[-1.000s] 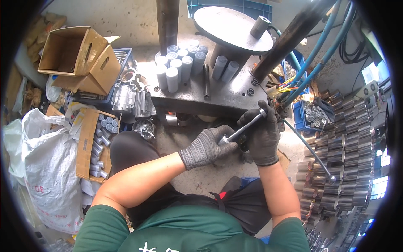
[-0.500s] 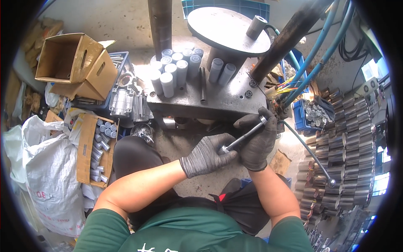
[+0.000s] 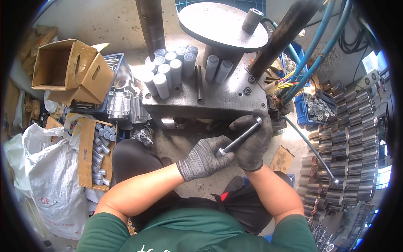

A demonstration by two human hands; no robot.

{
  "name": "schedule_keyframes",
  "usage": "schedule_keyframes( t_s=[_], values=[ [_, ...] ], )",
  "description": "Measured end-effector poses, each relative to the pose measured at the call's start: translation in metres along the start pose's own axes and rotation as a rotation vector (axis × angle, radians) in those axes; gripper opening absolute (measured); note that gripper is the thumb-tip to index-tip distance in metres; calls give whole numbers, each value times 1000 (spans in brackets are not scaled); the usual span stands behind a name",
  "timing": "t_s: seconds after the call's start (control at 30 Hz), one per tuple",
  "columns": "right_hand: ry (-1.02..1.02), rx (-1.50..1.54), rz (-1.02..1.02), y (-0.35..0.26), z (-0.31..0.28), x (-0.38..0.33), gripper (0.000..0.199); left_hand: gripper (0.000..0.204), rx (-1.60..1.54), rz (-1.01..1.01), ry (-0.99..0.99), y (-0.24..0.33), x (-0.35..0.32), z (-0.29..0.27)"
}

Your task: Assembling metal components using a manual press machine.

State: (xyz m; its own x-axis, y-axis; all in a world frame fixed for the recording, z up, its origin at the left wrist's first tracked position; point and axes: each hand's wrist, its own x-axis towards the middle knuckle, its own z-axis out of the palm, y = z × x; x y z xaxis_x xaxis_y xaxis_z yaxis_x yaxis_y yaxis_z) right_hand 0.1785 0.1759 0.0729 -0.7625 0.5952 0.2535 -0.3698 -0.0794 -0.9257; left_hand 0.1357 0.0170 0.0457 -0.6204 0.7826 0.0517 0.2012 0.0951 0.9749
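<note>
Grey cylinders [image 3: 175, 72] beyond the metal rod [image 3: 240, 138]

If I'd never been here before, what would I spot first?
Probably the metal rod in the middle, slanting from the gloved left hand up to the right hand. Next, the big round plate at the top, with a grey cylinder near its right edge. Stacked shiny cylinders crowd the right side.
</note>
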Motion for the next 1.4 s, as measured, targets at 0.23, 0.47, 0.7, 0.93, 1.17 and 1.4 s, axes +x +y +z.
schedule_keyframes(
  t_s=[0.23, 0.47, 0.7, 0.93, 1.17, 1.4],
  values=[
    [-4, -83, 14, 8, 0, -5, 56, 45, -20, -102, -39, 4, -1, -4],
    [-71, 142, 273, 12, 7, -15, 51, 47, 45, 45, 87, -1, 9, -9],
    [-449, 44, 627, 5, -10, 32, 69, 48, -504, -274, 82, -7, 0, 6],
    [-571, -618, 292, -5, 7, 72, 58, 45, -785, -470, 229, -17, -11, 2],
    [-942, -1081, -233, 22, 61, 111, 34, 52, -847, -540, 262, -31, 3, -1],
    [-1104, -1305, -216, 14, 84, 102, 30, 58, -801, -478, 300, -31, 9, -7]
  ],
)
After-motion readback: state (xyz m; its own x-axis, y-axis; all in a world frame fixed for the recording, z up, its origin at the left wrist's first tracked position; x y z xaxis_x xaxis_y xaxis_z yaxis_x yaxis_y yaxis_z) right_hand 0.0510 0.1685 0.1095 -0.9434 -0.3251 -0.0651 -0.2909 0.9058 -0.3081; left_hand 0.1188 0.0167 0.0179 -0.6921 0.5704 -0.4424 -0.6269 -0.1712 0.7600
